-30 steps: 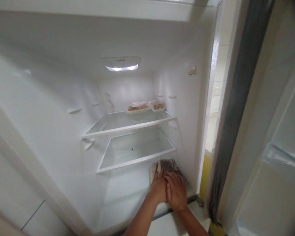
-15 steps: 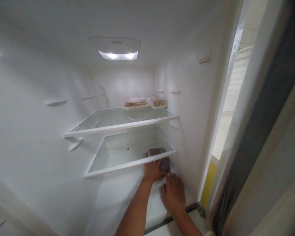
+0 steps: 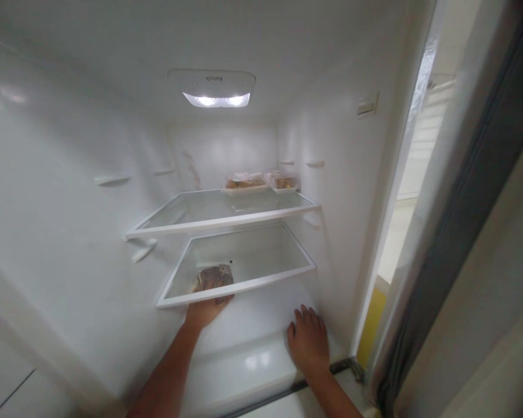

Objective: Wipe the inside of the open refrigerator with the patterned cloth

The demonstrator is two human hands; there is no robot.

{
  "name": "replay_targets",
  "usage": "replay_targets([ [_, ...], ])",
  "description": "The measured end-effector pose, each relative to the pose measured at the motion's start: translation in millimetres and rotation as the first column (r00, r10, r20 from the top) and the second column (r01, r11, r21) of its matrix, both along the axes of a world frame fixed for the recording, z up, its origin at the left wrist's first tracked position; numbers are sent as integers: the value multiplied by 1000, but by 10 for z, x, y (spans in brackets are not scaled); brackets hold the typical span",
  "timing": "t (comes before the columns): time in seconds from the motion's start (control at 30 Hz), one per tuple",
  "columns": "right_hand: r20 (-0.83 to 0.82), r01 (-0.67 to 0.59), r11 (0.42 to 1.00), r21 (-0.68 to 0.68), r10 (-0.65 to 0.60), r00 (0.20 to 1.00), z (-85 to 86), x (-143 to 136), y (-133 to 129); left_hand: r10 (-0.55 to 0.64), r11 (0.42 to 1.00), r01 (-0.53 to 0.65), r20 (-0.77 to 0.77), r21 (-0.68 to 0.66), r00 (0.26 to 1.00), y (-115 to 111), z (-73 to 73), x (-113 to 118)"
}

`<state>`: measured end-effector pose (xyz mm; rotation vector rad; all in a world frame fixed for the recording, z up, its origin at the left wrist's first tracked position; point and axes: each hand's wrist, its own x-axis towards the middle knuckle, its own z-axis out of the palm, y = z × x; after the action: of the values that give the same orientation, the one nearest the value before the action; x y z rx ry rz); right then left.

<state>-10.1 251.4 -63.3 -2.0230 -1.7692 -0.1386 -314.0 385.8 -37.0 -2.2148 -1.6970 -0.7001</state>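
I look into an open white fridge. My left hand [image 3: 205, 310] reaches under the lower glass shelf [image 3: 239, 283] and presses a brown patterned cloth [image 3: 213, 277], seen through the glass, down on the white bottom surface [image 3: 252, 325]. The fingers are partly hidden by the shelf's front rim. My right hand [image 3: 308, 342] rests flat on the bottom surface at the right, fingers spread, close to the right inner wall, and holds nothing.
An upper glass shelf [image 3: 187, 223] carries two wrapped food trays [image 3: 244, 183] at the back. A lit lamp [image 3: 216, 98] sits in the ceiling. The open fridge door with its grey seal [image 3: 457, 220] stands at the right. White shelf pegs stick out of the left wall [image 3: 113, 180].
My left hand has slid the cloth leftward along the bottom surface under the lower shelf. My right hand, earlier on the cloth too, now stays flat at the right.
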Motion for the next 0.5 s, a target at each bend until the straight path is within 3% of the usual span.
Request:
replay_targets([
  [0.1, -22, 0, 1000, -7, 0, 1000, 42, -13, -16, 32, 992, -46, -111, -120, 993, -231, 33, -128],
  [0.23, -38, -6, 1000, -19, 5, 999, 105, -23, -38, 56, 976, -91, -173, -198, 983, -622, 51, -53],
  [0.37, -28, -10, 1000, 5, 10, 1000, 82, -19, -57, 34, 969, -65, -133, -237, 990, -1124, -32, -12],
  [0.5, -76, -108, 989, 105, 117, 990, -2, -131, -69, -24, 949, 23, 1, -314, 1000, -1518, -65, 86],
])
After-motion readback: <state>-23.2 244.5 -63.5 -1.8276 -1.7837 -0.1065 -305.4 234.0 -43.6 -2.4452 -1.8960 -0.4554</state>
